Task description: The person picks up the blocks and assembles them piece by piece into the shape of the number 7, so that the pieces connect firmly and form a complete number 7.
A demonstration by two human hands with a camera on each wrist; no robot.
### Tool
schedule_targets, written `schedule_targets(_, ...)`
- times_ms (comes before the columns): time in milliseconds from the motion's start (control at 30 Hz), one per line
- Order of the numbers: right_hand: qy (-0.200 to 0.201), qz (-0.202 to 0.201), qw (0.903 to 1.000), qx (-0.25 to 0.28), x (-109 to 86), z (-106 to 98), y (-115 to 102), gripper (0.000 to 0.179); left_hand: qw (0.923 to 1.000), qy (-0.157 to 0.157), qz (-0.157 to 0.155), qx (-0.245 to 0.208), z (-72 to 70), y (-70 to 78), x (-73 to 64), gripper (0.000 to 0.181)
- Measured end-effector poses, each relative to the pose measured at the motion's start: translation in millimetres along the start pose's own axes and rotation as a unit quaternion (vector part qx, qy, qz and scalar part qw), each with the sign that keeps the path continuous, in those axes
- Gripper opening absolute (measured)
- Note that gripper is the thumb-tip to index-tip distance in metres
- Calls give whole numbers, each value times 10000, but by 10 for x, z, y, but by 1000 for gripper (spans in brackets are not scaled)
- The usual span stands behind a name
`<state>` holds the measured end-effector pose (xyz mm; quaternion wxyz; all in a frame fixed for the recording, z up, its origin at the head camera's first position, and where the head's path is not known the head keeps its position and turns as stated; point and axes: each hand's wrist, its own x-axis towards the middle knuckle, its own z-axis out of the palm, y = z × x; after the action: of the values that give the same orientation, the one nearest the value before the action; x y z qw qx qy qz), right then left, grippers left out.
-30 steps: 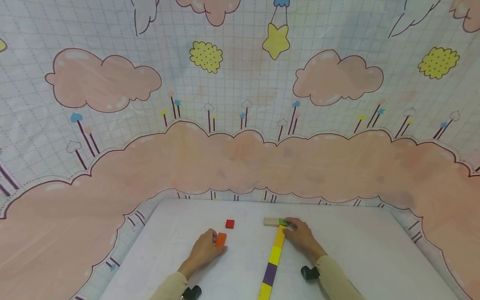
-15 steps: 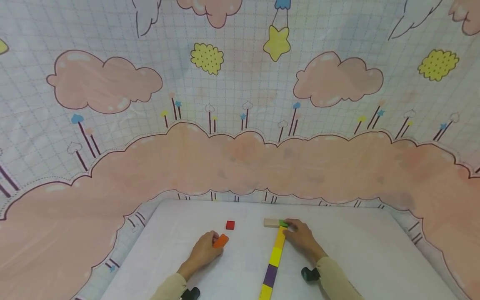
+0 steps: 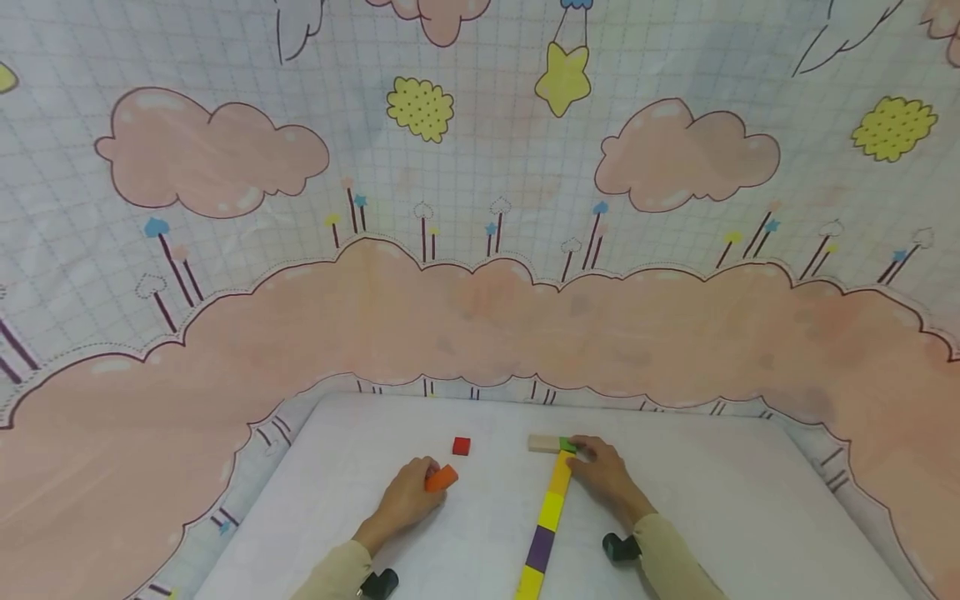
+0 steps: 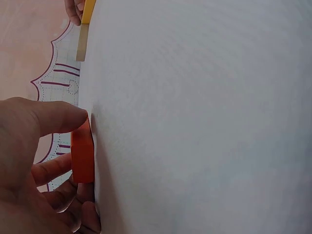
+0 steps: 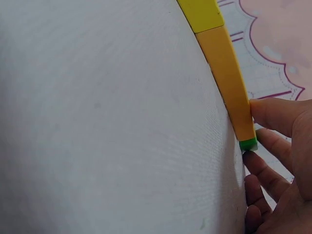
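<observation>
An orange block (image 3: pixel 442 478) is pinched between the thumb and fingers of my left hand (image 3: pixel 405 498), close over the white tabletop. In the left wrist view the thumb presses one end of the orange block (image 4: pixel 83 153). My right hand (image 3: pixel 609 477) grips at a corner of joined blocks. Its fingers are at the small green block (image 3: pixel 567 445), and its thumb touches the amber block (image 5: pixel 225 80). A pale wooden block (image 3: pixel 543 443) extends left from the green one. Running toward me from the corner are amber, yellow (image 3: pixel 551 511), purple (image 3: pixel 540 547) and yellow blocks.
A small red block (image 3: pixel 461 447) lies beyond my left hand. The white table (image 3: pixel 712 475) ends at a back edge, with a cloud-patterned cloth (image 3: pixel 480 325) behind. Dark devices (image 3: pixel 621 547) sit at both wrists.
My left hand has turned the orange block from nearly upright to a slant, its far end tipping right. The right hand stays at the corner, and the row of blocks has not moved.
</observation>
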<state>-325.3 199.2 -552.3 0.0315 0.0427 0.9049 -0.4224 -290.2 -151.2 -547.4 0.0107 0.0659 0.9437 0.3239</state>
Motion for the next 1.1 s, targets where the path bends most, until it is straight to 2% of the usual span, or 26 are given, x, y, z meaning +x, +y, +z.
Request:
schedule_targets(333,-46,18,10000,4,17,7,17,42,9999,67,58,106,16,1,-23,32)
schedule_targets(533,71,-52,10000,18,55,17,25,42,9995,216,130,172,14,-13,2,32)
schedule_targets(700,39,38,10000,-35,57,37,45,42,9996,171,113,174,24,-42,-3,34)
schedule_targets(967,119,-61,9998,-113,48,37,76,41,9988,404,44,-254,-25,-4,16,34)
schedule_targets(1100,100,-67,9998,-149,61,32,76,41,9979,551,155,-311,-57,17,40,35)
